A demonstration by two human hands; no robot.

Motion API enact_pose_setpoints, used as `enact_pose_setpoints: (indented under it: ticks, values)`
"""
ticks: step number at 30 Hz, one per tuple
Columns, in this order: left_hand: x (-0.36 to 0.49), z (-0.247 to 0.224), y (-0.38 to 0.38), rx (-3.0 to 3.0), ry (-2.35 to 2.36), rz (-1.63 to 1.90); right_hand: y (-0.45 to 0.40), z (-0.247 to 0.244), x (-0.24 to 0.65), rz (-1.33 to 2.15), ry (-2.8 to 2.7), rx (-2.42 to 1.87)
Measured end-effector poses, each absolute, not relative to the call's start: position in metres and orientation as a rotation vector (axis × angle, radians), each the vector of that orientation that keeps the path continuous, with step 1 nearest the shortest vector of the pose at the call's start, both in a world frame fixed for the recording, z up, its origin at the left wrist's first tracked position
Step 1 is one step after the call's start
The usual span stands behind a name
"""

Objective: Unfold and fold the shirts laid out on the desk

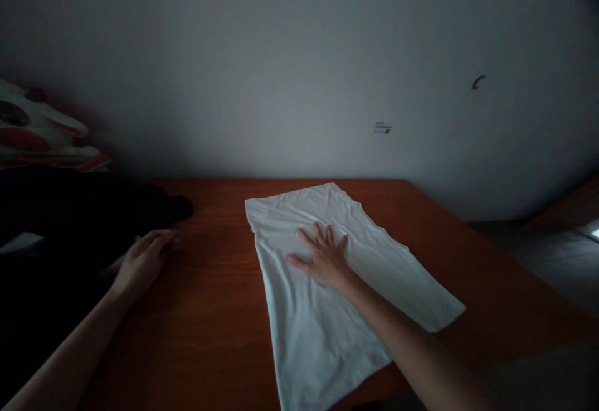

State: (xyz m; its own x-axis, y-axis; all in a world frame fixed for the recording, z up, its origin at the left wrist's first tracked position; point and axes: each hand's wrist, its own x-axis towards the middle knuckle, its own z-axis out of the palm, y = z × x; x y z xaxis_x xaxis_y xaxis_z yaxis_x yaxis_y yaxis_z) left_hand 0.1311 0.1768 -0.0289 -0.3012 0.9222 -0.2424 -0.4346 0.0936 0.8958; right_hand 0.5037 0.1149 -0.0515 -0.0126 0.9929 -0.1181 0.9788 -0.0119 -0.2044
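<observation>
A white garment that looks like a pair of trousers or shorts (322,323) lies spread over the wooden table, its straight waist edge towards the wall and two legs towards me. Small wrinkles run across its surface. My right hand (322,258) rests flat on its upper middle, fingers spread, gripping nothing. Off to the left, my left hand (143,264) is beside a dark heap of cloth (56,211), with its fingers bent and blurred by motion. A small pale piece (115,265) shows behind that hand; whether the hand touches it is unclear.
The reddish-brown table (201,336) meets a plain wall (281,74) at the back. A red and white patterned item (47,130) sits behind the dark heap. The wall bears a small label (382,128) and a hook (477,82). Floor shows past the table's right edge.
</observation>
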Motion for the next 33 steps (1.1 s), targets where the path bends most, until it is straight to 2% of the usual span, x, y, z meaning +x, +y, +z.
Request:
enact_pose_setpoints:
  ticks: [6,8,15,24,33]
  values:
    - [0.149,-0.045,0.166,2.201,1.599,0.793,0.123,-0.049,0.521,0.357,-2.069,-2.215]
    - [0.158,-0.044,0.166,2.389,1.648,0.683,0.126,-0.049,0.529,0.359,-2.036,-2.236]
    - [0.189,-0.039,0.167,2.421,1.733,0.662,0.138,-0.052,0.565,0.352,-1.944,-2.336]
    - [0.270,-0.046,0.165,2.697,1.387,0.729,0.150,-0.056,0.633,0.288,-1.808,-2.482]
    - [0.258,-0.053,0.162,2.518,1.428,0.735,0.152,-0.066,0.722,0.219,-1.703,-2.610]
